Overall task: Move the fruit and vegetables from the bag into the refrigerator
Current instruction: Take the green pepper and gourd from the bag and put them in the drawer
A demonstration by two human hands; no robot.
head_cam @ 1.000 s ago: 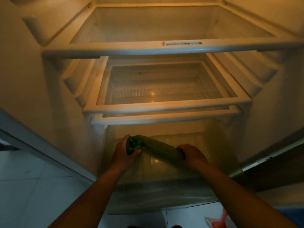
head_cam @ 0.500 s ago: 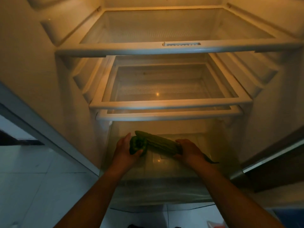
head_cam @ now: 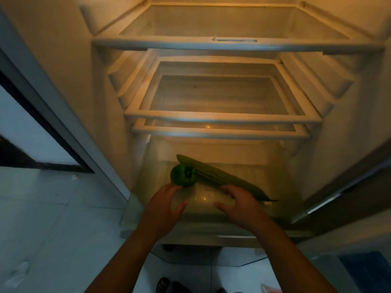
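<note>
The green pepper (head_cam: 183,175) is seen lying in the clear bottom drawer (head_cam: 211,224) of the refrigerator (head_cam: 69,70), set against the long ridged gourd (head_cam: 222,178), which is laid slanting down to the right. The left hand (head_cam: 167,203) is held spread just below the pepper, nothing gripped; contact cannot be told. The right hand (head_cam: 238,200) is spread too, just beside the gourd's near edge.
</note>
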